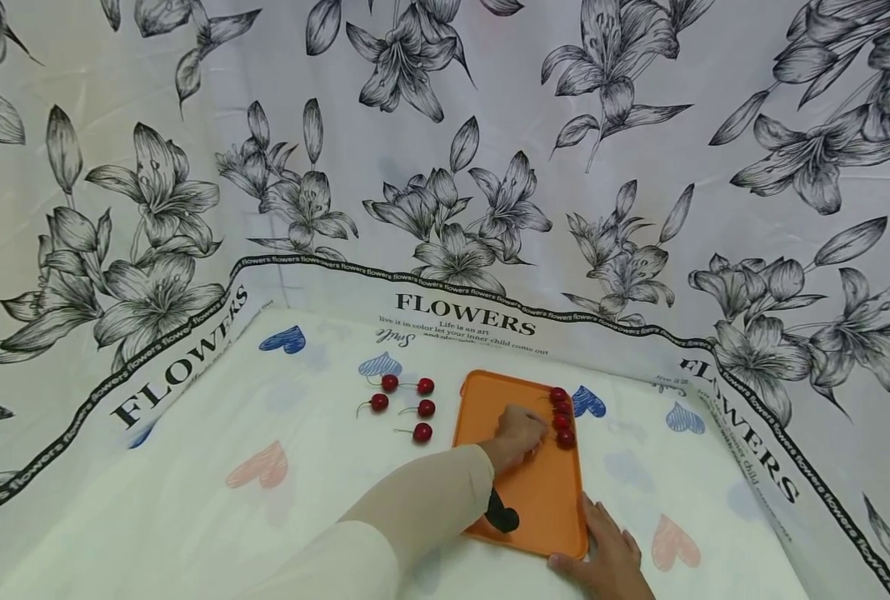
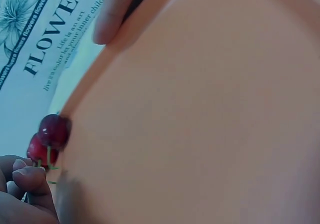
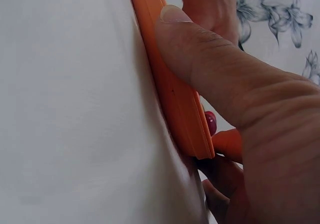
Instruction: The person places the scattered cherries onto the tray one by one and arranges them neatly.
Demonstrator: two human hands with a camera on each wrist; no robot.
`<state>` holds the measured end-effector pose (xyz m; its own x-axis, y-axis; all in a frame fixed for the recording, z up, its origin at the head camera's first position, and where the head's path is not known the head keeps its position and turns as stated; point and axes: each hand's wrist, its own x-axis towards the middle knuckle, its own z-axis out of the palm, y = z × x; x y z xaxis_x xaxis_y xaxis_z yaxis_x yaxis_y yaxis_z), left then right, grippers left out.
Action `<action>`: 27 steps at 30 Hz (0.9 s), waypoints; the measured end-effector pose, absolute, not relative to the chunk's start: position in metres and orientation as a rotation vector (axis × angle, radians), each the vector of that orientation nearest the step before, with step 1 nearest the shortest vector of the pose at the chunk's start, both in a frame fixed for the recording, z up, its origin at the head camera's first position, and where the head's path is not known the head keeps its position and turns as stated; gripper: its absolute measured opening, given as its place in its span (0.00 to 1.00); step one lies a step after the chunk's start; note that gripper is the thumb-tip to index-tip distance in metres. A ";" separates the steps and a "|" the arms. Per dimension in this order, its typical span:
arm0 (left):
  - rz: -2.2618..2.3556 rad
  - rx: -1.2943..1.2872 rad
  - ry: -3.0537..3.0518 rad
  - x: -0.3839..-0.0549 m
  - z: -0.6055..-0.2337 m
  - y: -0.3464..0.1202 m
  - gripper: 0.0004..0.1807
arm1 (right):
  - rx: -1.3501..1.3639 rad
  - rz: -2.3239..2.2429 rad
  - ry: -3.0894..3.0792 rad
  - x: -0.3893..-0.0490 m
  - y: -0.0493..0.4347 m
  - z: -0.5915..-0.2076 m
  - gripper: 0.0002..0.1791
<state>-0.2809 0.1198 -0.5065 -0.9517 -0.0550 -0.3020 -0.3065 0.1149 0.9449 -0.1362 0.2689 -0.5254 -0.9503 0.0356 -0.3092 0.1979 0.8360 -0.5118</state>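
My left hand (image 1: 518, 435) is over the orange tray (image 1: 538, 508), its fingers bent towards the row of red cherries (image 1: 562, 421) along the tray's right rim. In the left wrist view, the thumb and forefinger (image 2: 31, 178) pinch at the short green stem of a cherry (image 2: 37, 150); a darker cherry (image 2: 54, 130) sits against it. My right hand (image 1: 604, 548) grips the tray's near right corner. The right wrist view shows the thumb (image 3: 187, 48) pressed on the tray's side (image 3: 175, 98) and the other fingers curled at the corner, partly hidden.
Several loose cherries (image 1: 422, 432) with stems lie on the white heart-patterned cloth (image 1: 325, 467) left of the tray. A dark object (image 1: 502, 512) shows below the left sleeve, over the tray. Flower-printed curtain (image 1: 452, 183) encloses the back and sides.
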 end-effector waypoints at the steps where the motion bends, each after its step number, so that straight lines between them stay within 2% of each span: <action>1: 1.957 -0.354 2.184 -0.280 -0.504 0.118 0.04 | 0.178 -0.805 2.728 -0.136 0.269 -0.525 0.75; 10: 2.214 -0.095 1.953 -0.271 -0.476 0.090 0.01 | 0.203 -0.819 2.701 -0.137 0.268 -0.522 0.76; 20: 2.381 0.159 1.625 -0.258 -0.451 0.020 0.08 | 0.171 -0.814 2.687 -0.136 0.268 -0.523 0.75; 27: 2.449 0.123 1.699 -0.252 -0.450 -0.035 0.09 | 0.182 -0.815 2.668 -0.138 0.268 -0.523 0.76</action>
<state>-0.2516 -0.0346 -0.4503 -0.9841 0.1764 -0.0229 -0.0833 -0.3428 0.9357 -0.1378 0.2681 -0.5225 -0.9326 0.0217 -0.3604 0.2193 0.8270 -0.5177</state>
